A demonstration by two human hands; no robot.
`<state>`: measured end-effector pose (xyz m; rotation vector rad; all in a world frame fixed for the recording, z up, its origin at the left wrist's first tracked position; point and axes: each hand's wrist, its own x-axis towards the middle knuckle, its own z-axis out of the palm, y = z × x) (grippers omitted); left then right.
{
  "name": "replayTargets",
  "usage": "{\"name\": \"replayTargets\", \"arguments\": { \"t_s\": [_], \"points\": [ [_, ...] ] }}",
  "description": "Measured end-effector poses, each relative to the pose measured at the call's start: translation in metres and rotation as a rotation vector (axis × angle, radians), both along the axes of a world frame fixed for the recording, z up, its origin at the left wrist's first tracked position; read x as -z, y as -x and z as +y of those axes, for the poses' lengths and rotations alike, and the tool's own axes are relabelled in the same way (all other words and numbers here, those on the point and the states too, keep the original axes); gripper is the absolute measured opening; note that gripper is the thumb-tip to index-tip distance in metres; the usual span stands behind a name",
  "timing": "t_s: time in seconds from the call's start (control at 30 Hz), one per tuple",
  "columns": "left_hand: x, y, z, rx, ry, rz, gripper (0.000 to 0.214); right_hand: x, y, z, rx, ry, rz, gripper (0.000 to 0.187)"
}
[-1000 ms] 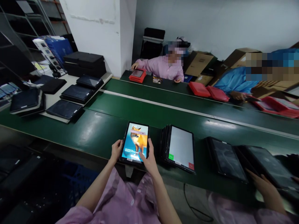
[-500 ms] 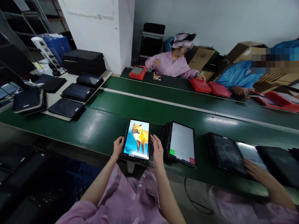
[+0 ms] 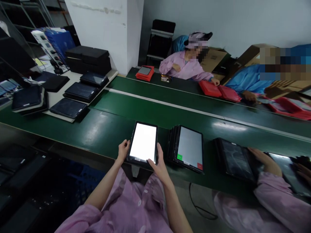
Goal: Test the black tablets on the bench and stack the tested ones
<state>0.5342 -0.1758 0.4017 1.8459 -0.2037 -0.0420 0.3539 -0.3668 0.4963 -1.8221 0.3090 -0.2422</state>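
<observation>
A black-framed tablet (image 3: 143, 142) with a blank white screen is in front of me at the near edge of the green bench. My left hand (image 3: 123, 150) is closed at its left edge, fingers curled against the frame. My right hand (image 3: 159, 163) grips the lower right side, its thumb over the bottom corner of the screen and its fingers along the edge. Just to the right lies a stack of tablets, the top tablet (image 3: 189, 147) showing a grey screen with a green and a red square in its lower corners.
Several dark tablets (image 3: 80, 91) lie on a pale board at the left. A co-worker's hand (image 3: 264, 160) is among more tablets (image 3: 236, 158) at the right. Across the green bench (image 3: 109, 124), two people handle red sleeves (image 3: 210, 88). Black items fill the lower left.
The tablet's screen has gone from a fox picture to plain white. My right thumb has moved onto its lower right corner. The co-worker's arm at the right has shifted among the tablets.
</observation>
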Motion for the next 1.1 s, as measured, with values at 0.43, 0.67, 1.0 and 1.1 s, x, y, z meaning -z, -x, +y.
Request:
{"name": "replayTargets", "arguments": {
  "t_s": [0.43,0.67,1.0,1.1],
  "points": [
    [-0.003,0.0,0.002,0.003,0.013,-0.009,0.049,0.005,-0.008,0.012,0.123,-0.053,-0.051,0.093],
    [-0.005,0.0,0.005,0.004,0.015,-0.006,0.049,0.011,-0.013,0.017,0.201,-0.067,-0.063,0.087],
    [-0.005,0.001,0.009,0.034,0.011,-0.024,0.049,0.006,-0.014,0.017,0.24,0.023,-0.072,0.081],
    [-0.003,0.001,0.01,0.032,-0.001,-0.019,0.048,-0.011,-0.015,0.023,0.279,0.108,-0.106,0.069]
  ]
}}
